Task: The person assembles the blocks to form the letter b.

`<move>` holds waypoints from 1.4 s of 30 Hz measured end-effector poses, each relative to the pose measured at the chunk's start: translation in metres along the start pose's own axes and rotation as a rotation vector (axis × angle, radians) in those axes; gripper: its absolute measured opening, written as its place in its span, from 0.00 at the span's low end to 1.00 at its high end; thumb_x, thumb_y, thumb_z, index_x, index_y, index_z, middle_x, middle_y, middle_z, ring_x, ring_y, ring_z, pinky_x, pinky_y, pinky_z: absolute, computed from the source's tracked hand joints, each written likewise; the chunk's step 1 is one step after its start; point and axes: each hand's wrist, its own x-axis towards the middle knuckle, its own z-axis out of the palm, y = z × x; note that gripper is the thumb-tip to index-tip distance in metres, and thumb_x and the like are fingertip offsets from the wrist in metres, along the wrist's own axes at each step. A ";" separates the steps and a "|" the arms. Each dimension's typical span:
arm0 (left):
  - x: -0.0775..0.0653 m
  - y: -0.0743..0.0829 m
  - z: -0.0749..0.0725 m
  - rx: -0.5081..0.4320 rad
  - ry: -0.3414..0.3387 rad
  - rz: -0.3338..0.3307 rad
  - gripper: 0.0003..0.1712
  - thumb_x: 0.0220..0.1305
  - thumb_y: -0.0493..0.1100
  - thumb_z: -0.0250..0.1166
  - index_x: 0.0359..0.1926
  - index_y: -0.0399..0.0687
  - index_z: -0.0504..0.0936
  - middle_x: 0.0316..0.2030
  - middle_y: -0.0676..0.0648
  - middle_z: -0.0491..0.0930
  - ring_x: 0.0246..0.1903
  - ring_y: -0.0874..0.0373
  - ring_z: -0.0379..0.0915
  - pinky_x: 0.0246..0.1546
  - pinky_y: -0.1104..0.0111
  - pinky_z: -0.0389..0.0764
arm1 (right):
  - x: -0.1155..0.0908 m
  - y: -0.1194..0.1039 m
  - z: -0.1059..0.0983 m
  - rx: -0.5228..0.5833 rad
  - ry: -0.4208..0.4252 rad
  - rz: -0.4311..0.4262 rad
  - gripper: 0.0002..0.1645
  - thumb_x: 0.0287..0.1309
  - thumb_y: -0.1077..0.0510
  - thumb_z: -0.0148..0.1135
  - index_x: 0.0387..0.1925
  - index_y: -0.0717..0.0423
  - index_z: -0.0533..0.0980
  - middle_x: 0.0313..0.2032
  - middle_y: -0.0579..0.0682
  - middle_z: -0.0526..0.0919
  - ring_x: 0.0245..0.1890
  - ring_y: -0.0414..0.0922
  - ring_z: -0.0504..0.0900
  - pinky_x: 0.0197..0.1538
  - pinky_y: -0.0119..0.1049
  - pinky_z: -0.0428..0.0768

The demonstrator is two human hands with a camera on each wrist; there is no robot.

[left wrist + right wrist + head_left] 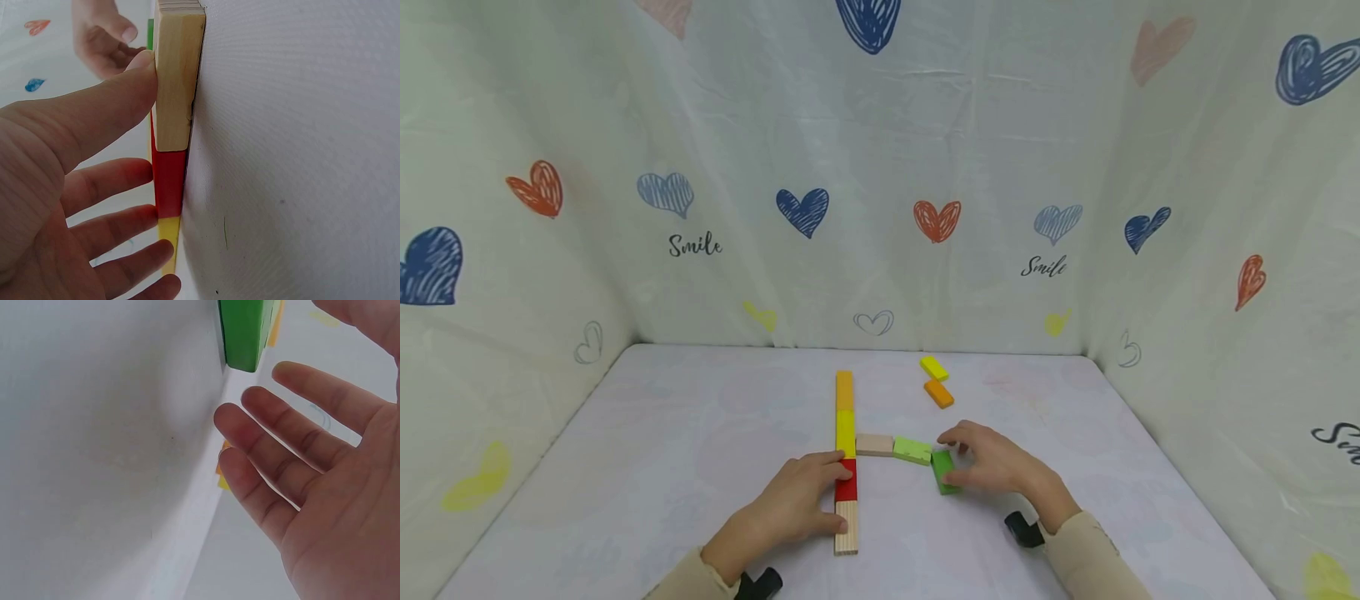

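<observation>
Four-sided wooden blocks form a straight column: a plain wooden block point(846, 540) nearest, then a red block point(847, 488), a yellow block point(846, 432) and an orange block point(845, 390). My left hand point(793, 502) rests on the column's left side. In the left wrist view its thumb touches the plain block and its extended fingers spread along the red and yellow ones. A pale block point(875, 445), a light green block point(912, 451) and an angled dark green block point(941, 468) branch rightward. Beside the dark green block, my right hand point(340, 481) has its fingers extended and parted, holding nothing.
A loose yellow block point(934, 367) and a loose orange block point(938, 393) lie farther back, right of the column. Heart-printed cloth walls point(865, 125) enclose the white tabletop point(700, 433) at the back and both sides. Black wrist devices point(1024, 530) sit below the hands.
</observation>
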 end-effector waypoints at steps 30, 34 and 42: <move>0.001 -0.001 0.000 0.004 0.002 -0.004 0.35 0.43 0.55 0.77 0.54 0.50 0.80 0.62 0.45 0.71 0.61 0.45 0.65 0.59 0.47 0.66 | 0.062 0.020 -0.023 0.047 0.138 -0.014 0.24 0.57 0.51 0.66 0.52 0.59 0.76 0.45 0.51 0.79 0.45 0.48 0.75 0.50 0.44 0.74; 0.000 -0.001 0.000 -0.010 0.002 -0.001 0.35 0.42 0.55 0.77 0.54 0.50 0.80 0.62 0.44 0.71 0.61 0.44 0.65 0.59 0.47 0.66 | 0.070 0.023 -0.024 0.027 0.151 0.036 0.25 0.56 0.51 0.67 0.53 0.57 0.76 0.45 0.50 0.79 0.45 0.47 0.75 0.49 0.42 0.75; 0.001 -0.002 0.002 0.002 0.001 0.002 0.35 0.43 0.56 0.77 0.54 0.51 0.80 0.62 0.45 0.71 0.61 0.45 0.64 0.59 0.48 0.66 | 0.080 0.028 -0.024 0.004 0.174 0.130 0.26 0.55 0.51 0.68 0.54 0.55 0.77 0.48 0.49 0.78 0.48 0.50 0.74 0.51 0.45 0.75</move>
